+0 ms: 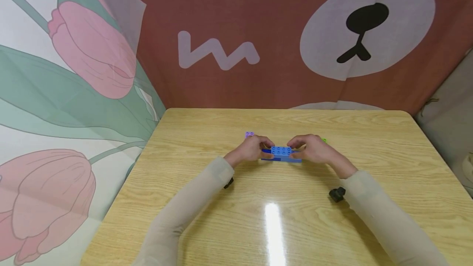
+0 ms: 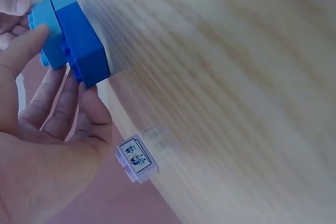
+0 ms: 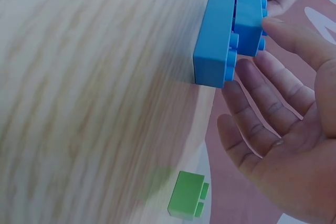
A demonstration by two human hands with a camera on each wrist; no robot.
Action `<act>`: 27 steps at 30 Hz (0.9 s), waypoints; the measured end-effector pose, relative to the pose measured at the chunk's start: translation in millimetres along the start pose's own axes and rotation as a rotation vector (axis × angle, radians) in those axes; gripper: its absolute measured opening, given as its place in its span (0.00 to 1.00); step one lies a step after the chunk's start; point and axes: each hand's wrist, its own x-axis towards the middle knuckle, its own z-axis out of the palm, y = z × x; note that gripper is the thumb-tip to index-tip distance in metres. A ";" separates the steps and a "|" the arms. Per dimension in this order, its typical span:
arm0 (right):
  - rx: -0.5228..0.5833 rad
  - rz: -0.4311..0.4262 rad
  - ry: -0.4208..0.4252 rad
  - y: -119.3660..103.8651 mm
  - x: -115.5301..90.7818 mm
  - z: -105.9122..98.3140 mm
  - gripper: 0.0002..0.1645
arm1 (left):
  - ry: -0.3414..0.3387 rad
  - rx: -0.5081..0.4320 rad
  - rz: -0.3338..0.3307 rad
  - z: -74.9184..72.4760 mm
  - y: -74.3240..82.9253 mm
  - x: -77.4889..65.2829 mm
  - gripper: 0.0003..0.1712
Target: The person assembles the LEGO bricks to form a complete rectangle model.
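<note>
upper blue brick (image 1: 281, 151) atop lower bricks (image 2: 84, 40), left hand (image 1: 253, 148), right hand (image 1: 314, 148) gripping

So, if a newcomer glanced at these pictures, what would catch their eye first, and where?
Probably the big printed animal muzzle, white with a black nose, on the reddish-brown cloth behind the table. Next, the stacked blue bricks between the left hand and right hand, toward the table's far side. Pink tulips printed left of the table also stand out.
</note>
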 end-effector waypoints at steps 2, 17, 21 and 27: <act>0.009 -0.003 0.000 2.2 -1.5 -1.8 0.25 | -0.006 0.004 -0.001 1.1 -0.3 0.7 0.22; -0.038 0.029 0.075 9.1 -9.5 -17.1 0.22 | -0.028 -0.011 -0.023 5.8 0.9 0.7 0.22; -0.037 0.035 0.095 11.5 -11.0 -20.5 0.21 | -0.036 -0.007 -0.020 5.4 0.6 0.3 0.22; -0.063 0.052 0.111 15.6 -14.8 -25.3 0.21 | -0.041 -0.006 -0.017 5.4 0.2 0.3 0.22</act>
